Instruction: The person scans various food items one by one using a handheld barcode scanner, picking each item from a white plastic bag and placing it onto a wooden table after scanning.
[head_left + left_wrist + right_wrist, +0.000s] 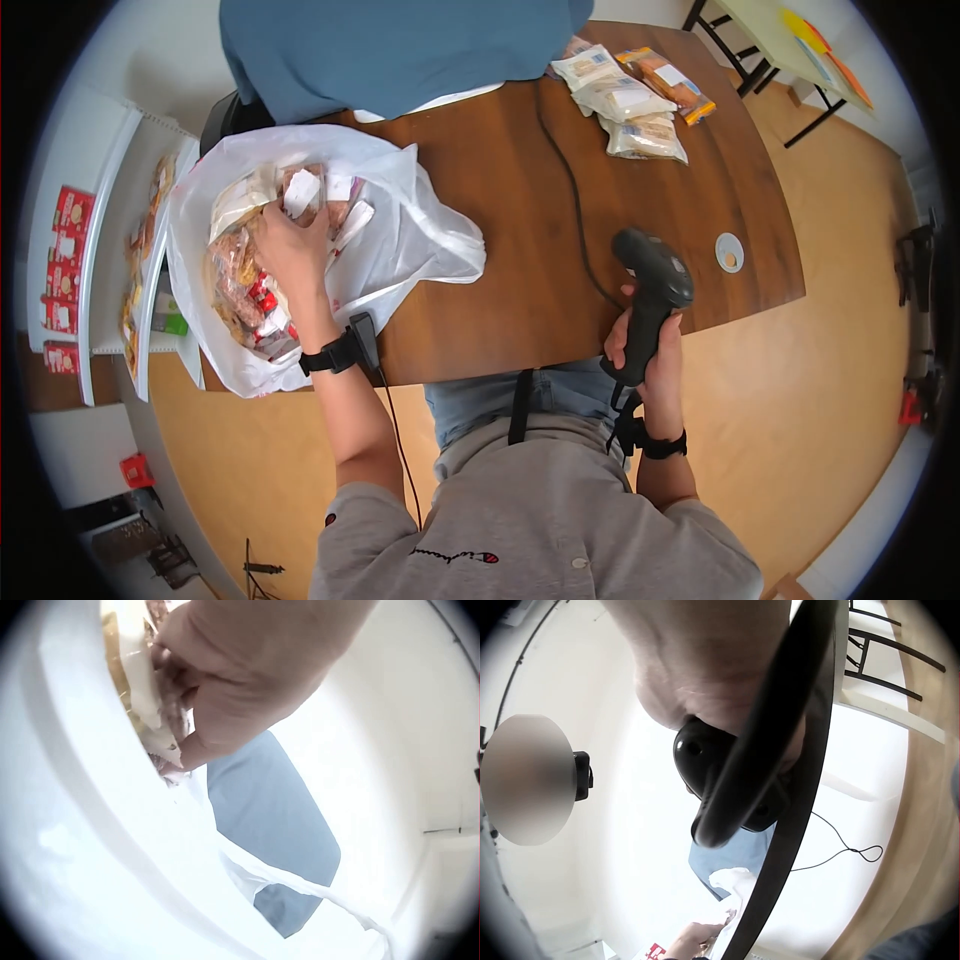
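My left hand (295, 250) reaches into a white plastic bag (440, 240) on the left of the table. In the left wrist view its thumb and curled fingers pinch a wrapped food packet (142, 679), whose far side is hidden. More packets (235, 285) in clear and printed wrapping lie around the hand in the bag. My right hand (655, 360) grips a black handheld barcode scanner (652, 285) by its handle, over the table's near edge. From the right wrist, the scanner's handle end (701, 754) and thick black cable (757, 735) show close up.
Several pale packets and an orange packet (668, 85) lie at the far right of the wooden table (480, 330). A black cable (565, 170) crosses the tabletop. A round white sticker (730, 253) is at right. A blue-covered chair back (400, 50) stands behind, shelves (110, 240) at left.
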Available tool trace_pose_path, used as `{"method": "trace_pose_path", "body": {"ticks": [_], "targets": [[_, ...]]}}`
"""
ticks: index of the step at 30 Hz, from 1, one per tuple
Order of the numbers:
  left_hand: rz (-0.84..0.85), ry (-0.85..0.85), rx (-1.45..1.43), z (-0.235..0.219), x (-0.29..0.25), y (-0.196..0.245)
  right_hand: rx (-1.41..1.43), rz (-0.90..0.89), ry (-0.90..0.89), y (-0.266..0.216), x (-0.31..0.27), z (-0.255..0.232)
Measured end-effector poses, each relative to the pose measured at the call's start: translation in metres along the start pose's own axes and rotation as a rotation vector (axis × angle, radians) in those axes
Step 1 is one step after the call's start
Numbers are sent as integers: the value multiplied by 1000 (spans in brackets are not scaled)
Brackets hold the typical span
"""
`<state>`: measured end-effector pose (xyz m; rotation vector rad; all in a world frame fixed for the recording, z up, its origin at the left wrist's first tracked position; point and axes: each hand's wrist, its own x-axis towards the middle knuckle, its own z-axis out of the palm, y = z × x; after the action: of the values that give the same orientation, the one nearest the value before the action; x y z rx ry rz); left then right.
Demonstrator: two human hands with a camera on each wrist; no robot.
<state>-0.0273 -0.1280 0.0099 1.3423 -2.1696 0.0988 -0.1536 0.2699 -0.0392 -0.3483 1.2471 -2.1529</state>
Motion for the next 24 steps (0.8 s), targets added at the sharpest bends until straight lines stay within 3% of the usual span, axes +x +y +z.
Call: {"method": "trace_pose_path", "body": {"ticks": [5,6,7,8,9,13,16,18,24], "targets": [[135,112,-148,4,3,-23,-28,-5,32,-1,-3,-2],[35,41,-413,-12,-4,-13,-46,11,-3,-2,-3,-3],[110,101,-349,-17,-5,-21,-63,28,-41,-3,-3,-4],[17,28,-725,-4,-2,-45,-99,32,-60,-4,-3,-6],[-110,-88,-858,-24,-9,-30,-99,17,-32,-6,-3,-6],[28,-293,-1220,-51,-31,17,-124,29,-155,-7,-2,0],[22,-650,-1346,-56,-56,90,13,-1,-171,-9,-4,15],[136,-816,-1432,-39,-71,125,-65,-25,-307,-17,-7,15],[245,-850,-1375,-8,-104,166,-218,-92,-292,-19,-8,26]]}}
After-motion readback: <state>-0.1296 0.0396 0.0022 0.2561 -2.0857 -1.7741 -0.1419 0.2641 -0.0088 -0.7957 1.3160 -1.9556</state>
